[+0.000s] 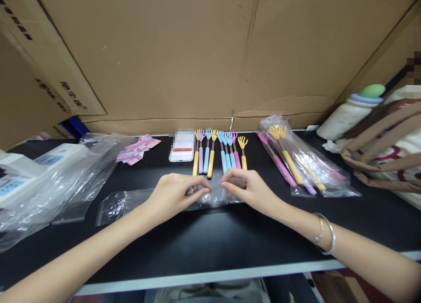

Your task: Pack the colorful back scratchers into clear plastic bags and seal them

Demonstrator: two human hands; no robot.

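Observation:
In the head view a clear plastic bag [213,198] lies across the middle of the black table. My left hand [176,190] pinches it between thumb and fingertips from the left. From the right, my right hand [251,187] pinches the same bag, a short gap away. Just beyond my hands, a row of back scratchers with hand-shaped heads stretches along the table; among them are a yellow back scratcher [211,160], a purple one [201,158] and a blue one [206,158]. My hands hide some of the handle ends.
To the right, a plastic bag [329,176] lies with more back scratchers [286,168]. Small printed cards [140,148] and a phone [181,155] are at the back left. Clear bags [69,193] lie beside a white device [55,167]. A bottle [348,116] leans near a cloth bag [388,158].

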